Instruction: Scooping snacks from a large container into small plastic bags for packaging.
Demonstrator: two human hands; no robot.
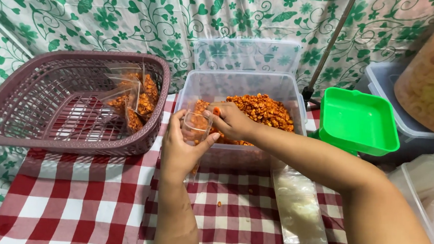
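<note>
— Where's the bag?
— Small clear bag at the tub rim, left hand curled around it; right hand pinches snack pieces above its mouth.
— Surroundings?
— Checked cloth, basket left, floral backdrop.

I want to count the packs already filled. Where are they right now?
In the head view the filled snack packets lie at the right end of the mauve basket, upper left, just left of the clear snack tub.
</note>
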